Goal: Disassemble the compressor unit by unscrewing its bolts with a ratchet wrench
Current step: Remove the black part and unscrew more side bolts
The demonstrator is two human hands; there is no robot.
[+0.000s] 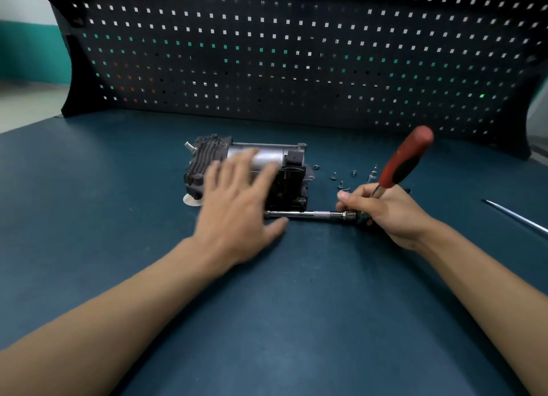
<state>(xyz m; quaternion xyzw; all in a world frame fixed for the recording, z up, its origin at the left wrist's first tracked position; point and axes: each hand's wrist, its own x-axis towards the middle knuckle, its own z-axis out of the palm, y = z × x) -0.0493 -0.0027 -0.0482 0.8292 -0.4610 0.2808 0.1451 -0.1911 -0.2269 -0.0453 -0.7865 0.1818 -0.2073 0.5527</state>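
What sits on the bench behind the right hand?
Several small loose bolts and a slim metal bit lie on the blue bench. The right hand and the ratchet wrench it grips cover part of that patch, so more may lie hidden.

Dim, even light, soft shadows beneath my arms; my left hand (237,200) smears with blur; the pegboard (296,54) bows toward the upper corners; faint sheen lower centre.

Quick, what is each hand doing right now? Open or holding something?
Left hand: open, fingers spread over the compressor; blurred, so touching cannot be told.
Right hand: holds the ratchet wrench near its head.
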